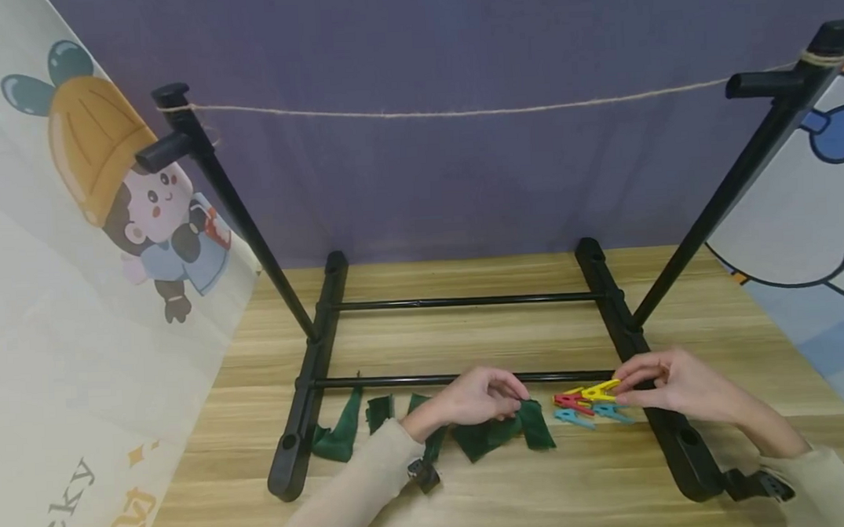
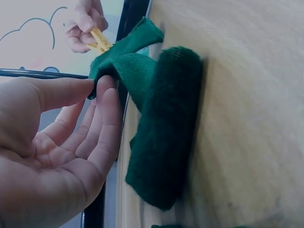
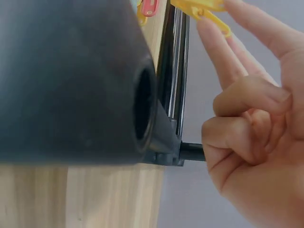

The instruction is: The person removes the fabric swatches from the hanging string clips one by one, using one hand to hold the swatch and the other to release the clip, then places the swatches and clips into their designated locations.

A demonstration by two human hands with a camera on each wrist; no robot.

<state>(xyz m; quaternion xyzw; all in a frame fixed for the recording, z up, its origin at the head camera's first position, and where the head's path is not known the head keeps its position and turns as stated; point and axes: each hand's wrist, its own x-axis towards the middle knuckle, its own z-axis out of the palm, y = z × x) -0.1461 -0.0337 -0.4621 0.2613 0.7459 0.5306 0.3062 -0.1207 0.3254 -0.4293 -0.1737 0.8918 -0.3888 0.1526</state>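
Note:
My left hand [image 1: 479, 395] pinches the edge of a dark green cloth piece [image 1: 537, 427] between thumb and fingertips. In the left wrist view this green cloth [image 2: 133, 69] bends over at the fingertips, beside another green piece [image 2: 166, 128] lying on the table. With thumb and fingertips my right hand [image 1: 685, 384] holds a yellow clothespin [image 1: 600, 391] by its handle end. Red clothespins [image 1: 573, 403] and blue clothespins [image 1: 573, 419] lie just under and beside it. More green pieces [image 1: 339, 434] are spread to the left, some partly hidden by the left arm.
A black frame stands on the wooden table, with side feet [image 1: 296, 450], crossbars [image 1: 466, 301] and two slanted posts [image 1: 716, 188]. A thin string [image 1: 451, 113] runs between the post tops. The right forearm passes over the frame's right foot [image 1: 674, 449].

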